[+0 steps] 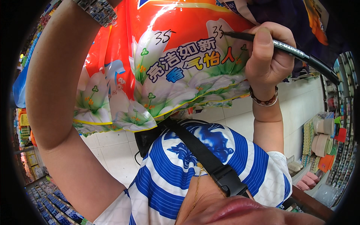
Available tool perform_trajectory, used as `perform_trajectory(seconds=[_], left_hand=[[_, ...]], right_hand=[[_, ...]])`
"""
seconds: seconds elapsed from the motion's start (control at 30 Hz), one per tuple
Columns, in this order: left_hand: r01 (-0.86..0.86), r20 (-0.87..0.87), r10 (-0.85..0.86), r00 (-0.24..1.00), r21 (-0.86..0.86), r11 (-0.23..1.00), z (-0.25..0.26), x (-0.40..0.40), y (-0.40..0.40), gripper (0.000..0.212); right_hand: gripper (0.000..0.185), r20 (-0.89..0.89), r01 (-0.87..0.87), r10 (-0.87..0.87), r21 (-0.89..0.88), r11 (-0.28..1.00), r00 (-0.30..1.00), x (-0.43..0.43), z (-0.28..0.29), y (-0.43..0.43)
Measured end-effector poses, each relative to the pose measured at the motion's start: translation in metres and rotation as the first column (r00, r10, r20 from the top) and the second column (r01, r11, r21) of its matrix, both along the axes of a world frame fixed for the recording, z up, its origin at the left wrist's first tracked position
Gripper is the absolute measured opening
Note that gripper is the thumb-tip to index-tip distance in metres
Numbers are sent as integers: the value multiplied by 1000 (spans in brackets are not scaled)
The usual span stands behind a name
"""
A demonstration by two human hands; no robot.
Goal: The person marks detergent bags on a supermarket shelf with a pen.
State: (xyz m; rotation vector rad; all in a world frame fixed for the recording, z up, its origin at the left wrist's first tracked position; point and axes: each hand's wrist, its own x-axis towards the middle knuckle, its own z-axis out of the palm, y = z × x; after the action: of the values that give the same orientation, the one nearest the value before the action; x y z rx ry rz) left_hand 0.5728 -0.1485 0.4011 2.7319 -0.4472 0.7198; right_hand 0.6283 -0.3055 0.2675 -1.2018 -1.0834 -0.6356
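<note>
My right hand [268, 53] grips a black marker pen [292, 50] between thumb and fingers. Its tip touches, or nearly touches, a large glossy red plastic bag [194, 17] printed with white lilies and Chinese characters. Beside the tip are handwritten black digits [218, 31] on a white petal. A second set of handwritten digits [164, 37] stands on the petal to the left. My left forearm, with a metal watch [97, 11] at the wrist, reaches up along the left side of the bag. The left hand itself is out of view beyond the top edge.
Behind my right hand is a dark purple package [284, 14]. Shelves of goods line both sides, with bowls [323, 144] and an orange container [326, 163] at the right. Packaged goods [56, 208] fill the lower left. Below lies a white tiled floor [115, 152].
</note>
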Motion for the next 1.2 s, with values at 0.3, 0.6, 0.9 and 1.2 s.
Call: perform_trajectory(seconds=[0.3,0.6,0.9,1.2], left_hand=[[18,95,-24,995,61,998,-6,5,6,24],[-199,-61,213,975,175,964,-17,-1,12,24],[-72,-249,1,969,-277,958,-149,-110,-5,23],[-163,-134,-150,980,-965,-204,-217,-114,-1,48]], right_hand=[[13,203,202,-190,-41,978,960,2,3,-1],[15,99,-463,457,59,884,884,23,-22,3],[22,-80,-714,717,65,697,692,9,-81,-26],[25,-446,-788,747,137,600,492,8,-84,-12]])
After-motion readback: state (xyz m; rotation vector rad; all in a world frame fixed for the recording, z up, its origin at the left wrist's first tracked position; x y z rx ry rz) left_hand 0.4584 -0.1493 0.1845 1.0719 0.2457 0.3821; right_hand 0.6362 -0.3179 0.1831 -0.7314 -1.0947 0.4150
